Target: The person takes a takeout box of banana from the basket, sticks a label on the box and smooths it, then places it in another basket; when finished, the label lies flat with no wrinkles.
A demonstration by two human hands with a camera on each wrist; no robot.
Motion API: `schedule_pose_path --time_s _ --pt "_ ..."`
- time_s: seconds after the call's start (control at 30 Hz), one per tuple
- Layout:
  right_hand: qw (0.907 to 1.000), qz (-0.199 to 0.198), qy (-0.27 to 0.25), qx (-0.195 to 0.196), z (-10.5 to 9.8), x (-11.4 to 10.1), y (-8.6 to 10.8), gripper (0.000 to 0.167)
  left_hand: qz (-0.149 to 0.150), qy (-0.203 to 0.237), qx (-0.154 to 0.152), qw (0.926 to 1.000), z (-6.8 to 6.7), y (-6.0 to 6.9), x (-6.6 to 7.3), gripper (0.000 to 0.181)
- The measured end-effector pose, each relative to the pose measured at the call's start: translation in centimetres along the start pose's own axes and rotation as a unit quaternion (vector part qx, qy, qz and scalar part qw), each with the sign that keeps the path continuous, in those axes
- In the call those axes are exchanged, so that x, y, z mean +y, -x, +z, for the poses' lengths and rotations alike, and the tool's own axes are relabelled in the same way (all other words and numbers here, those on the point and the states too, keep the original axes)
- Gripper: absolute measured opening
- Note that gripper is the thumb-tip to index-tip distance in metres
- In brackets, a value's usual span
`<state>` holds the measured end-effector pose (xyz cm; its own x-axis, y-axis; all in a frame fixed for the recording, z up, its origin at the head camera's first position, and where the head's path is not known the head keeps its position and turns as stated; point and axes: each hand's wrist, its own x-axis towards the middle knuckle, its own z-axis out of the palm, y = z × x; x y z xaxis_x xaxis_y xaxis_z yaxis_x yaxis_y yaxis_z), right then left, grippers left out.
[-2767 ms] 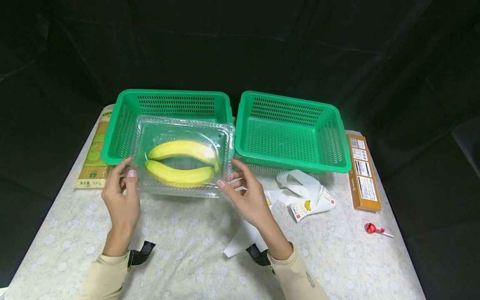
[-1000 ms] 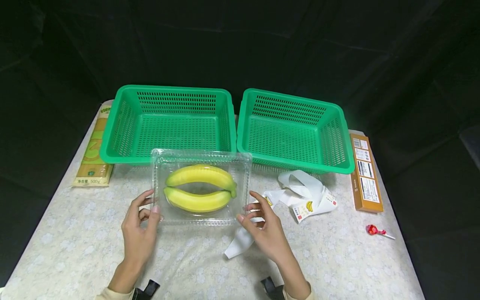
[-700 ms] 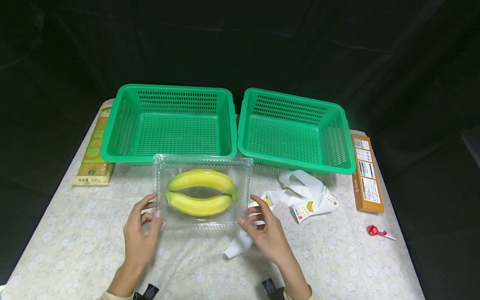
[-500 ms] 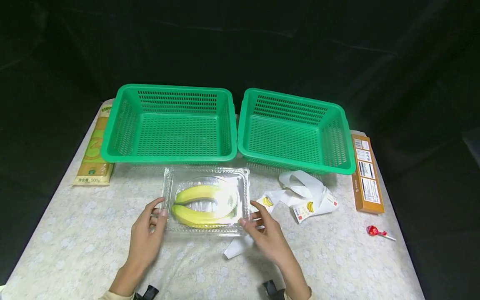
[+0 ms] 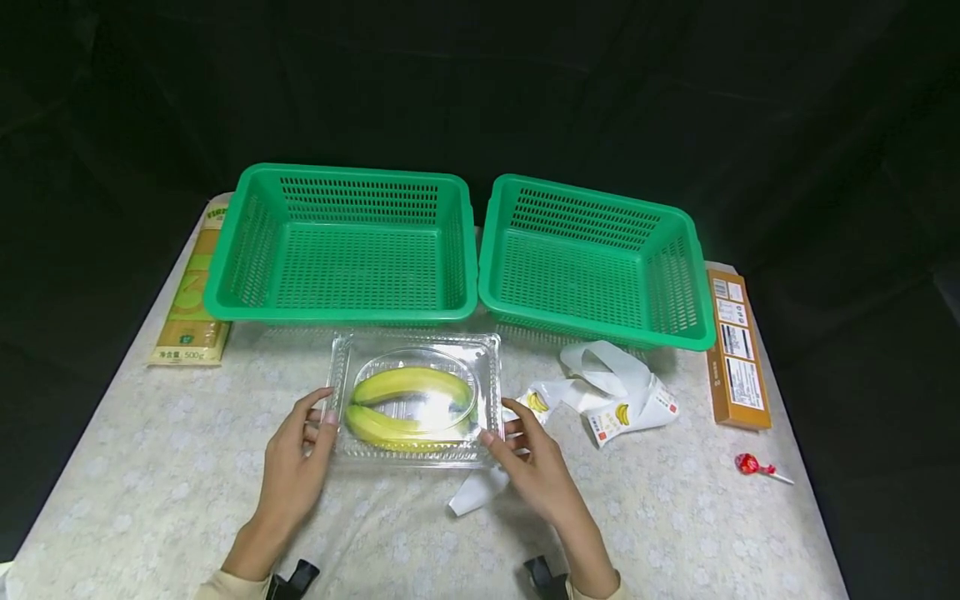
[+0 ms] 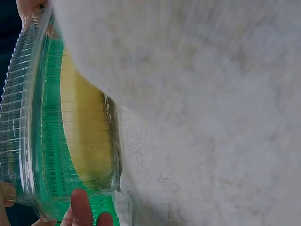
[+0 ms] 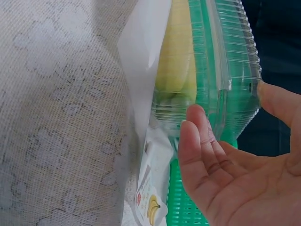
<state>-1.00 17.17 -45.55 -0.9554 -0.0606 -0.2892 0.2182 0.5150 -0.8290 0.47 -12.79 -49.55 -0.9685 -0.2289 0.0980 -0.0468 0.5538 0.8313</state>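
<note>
A clear plastic clamshell container [image 5: 480, 367] with two yellow bananas [image 5: 408, 385] inside sits on the cloth in front of the green baskets, its lid down. At its left side my left hand [image 5: 296, 467] holds the near corner, thumb on the lid's edge. My right hand [image 5: 536, 471] grips the opposite side, and in the right wrist view its thumb touches the lid while the fingers [image 7: 190, 141] lie along the lower wall. A white paper strip [image 5: 478, 492] printed with bananas runs partly beneath the container's right end.
Two green plastic baskets, left [image 5: 360, 317] and right [image 5: 600, 332], stand behind the container. A yellow-green 500 g packet [image 5: 191, 300] lies at far left. The strip's crumpled part [image 5: 630, 400], an orange box [image 5: 738, 358] and a red lollipop [image 5: 747, 463] lie to the right.
Both hands have brought the container from in front of the left basket toward the person and lowered it onto the table. Over the last half second it has hardly moved.
</note>
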Motion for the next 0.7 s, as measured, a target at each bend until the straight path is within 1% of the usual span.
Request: schedule_pose_path --time_s 0.23,0.33,0.5,0.57,0.7 --pt "1.0000 -0.005 -0.001 0.002 0.0 0.0 -0.7 0.060 0.000 -0.001 -0.001 1.0000 0.3 -0.9 0.2 0.035" --pt "0.9999 -0.015 0.002 0.007 0.0 0.0 -1.3 0.059 -0.003 0.007 0.005 1.0000 0.5 -1.3 0.2 0.034" --pt "0.9994 -0.027 0.005 0.019 0.0 -0.1 -2.5 0.056 0.002 0.019 0.018 0.9997 1.1 -2.0 0.1 0.034" --pt "0.9993 -0.029 0.004 0.023 0.0 -0.2 -2.9 0.056 0.008 0.021 0.023 0.9995 1.2 -2.3 0.1 0.034" --pt "0.9994 -0.026 0.000 0.023 0.0 -0.2 -3.5 0.057 0.011 0.023 0.028 0.9993 1.4 -2.7 0.0 0.034"
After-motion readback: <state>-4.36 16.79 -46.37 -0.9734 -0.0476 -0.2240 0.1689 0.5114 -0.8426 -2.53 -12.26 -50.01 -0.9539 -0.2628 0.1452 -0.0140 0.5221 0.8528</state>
